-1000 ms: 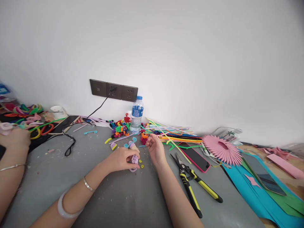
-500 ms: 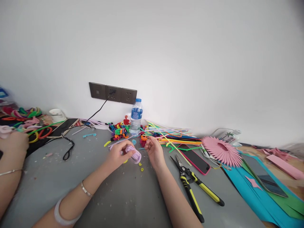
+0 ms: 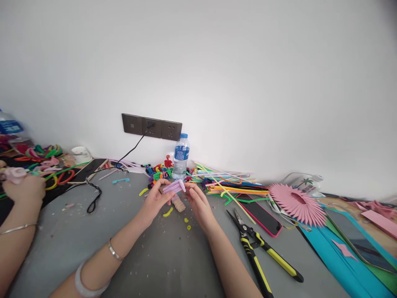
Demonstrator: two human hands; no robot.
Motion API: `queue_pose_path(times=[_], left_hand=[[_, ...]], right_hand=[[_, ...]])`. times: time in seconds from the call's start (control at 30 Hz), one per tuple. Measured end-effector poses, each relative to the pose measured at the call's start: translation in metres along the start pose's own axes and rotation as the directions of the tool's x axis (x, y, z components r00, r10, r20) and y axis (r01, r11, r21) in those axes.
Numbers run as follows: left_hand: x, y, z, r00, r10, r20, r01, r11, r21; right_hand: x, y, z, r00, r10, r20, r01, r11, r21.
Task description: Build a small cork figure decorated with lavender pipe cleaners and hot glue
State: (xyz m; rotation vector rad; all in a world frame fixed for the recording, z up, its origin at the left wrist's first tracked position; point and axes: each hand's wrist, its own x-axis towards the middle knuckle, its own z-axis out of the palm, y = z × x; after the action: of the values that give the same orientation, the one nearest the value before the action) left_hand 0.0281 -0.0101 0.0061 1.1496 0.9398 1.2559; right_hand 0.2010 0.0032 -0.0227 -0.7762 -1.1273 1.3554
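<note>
My left hand [image 3: 156, 203] grips a lilac pipe-cleaner piece [image 3: 174, 187], bent into a flattened, looped shape, between thumb and fingers. Below it a beige, ridged part [image 3: 179, 203] hangs; whether it is joined to the lilac piece, I cannot tell. My right hand [image 3: 198, 203] has its fingers curled, with the fingertips at the right end of the lilac piece; the exact contact is partly hidden. Small yellow bits [image 3: 168, 212] lie on the grey table under the hands. Behind them are colourful pipe-cleaner figures [image 3: 158, 171] and a water bottle [image 3: 181, 157].
Yellow-and-black pruning shears [image 3: 254, 244] lie at right, near a pink-cased phone [image 3: 263, 217]. A pipe-cleaner bundle [image 3: 229, 180], a pleated pink paper ring [image 3: 297, 203] and blue paper [image 3: 325, 248] are beyond. Another person's hand [image 3: 26, 192] works at far left. A black cable [image 3: 93, 198] crosses the table.
The lilac piece has been raised and turned sideways, showing the beige part below. My right hand has closed in on its end. The view has shifted slightly.
</note>
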Motion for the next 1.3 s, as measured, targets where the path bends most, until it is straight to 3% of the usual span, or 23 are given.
queue_pose_path(times=[0.37, 0.63, 0.9, 1.1, 1.3], left_hand=[[-0.003, 0.006, 0.003, 0.995, -0.087, 0.043, 0.091, 0.987, -0.131], [-0.004, 0.008, 0.004, 0.978, -0.15, 0.145, 0.182, 0.951, -0.248], [-0.003, 0.005, 0.002, 0.969, -0.18, 0.17, 0.231, 0.903, -0.363], [-0.003, 0.003, -0.001, 0.947, -0.164, 0.275, 0.255, 0.906, -0.338], [-0.001, -0.002, -0.002, 0.948, -0.16, 0.277, 0.259, 0.892, -0.371]], right_hand=[[-0.004, -0.01, 0.005, 0.979, -0.184, 0.093, 0.199, 0.962, -0.188], [-0.004, -0.01, 0.004, 0.981, -0.181, 0.062, 0.191, 0.955, -0.228], [-0.006, -0.013, 0.007, 0.981, -0.19, 0.048, 0.195, 0.96, -0.2], [-0.007, -0.015, 0.006, 0.976, -0.208, 0.057, 0.215, 0.965, -0.154], [-0.006, -0.013, 0.002, 0.993, -0.116, -0.026, 0.116, 0.993, -0.02]])
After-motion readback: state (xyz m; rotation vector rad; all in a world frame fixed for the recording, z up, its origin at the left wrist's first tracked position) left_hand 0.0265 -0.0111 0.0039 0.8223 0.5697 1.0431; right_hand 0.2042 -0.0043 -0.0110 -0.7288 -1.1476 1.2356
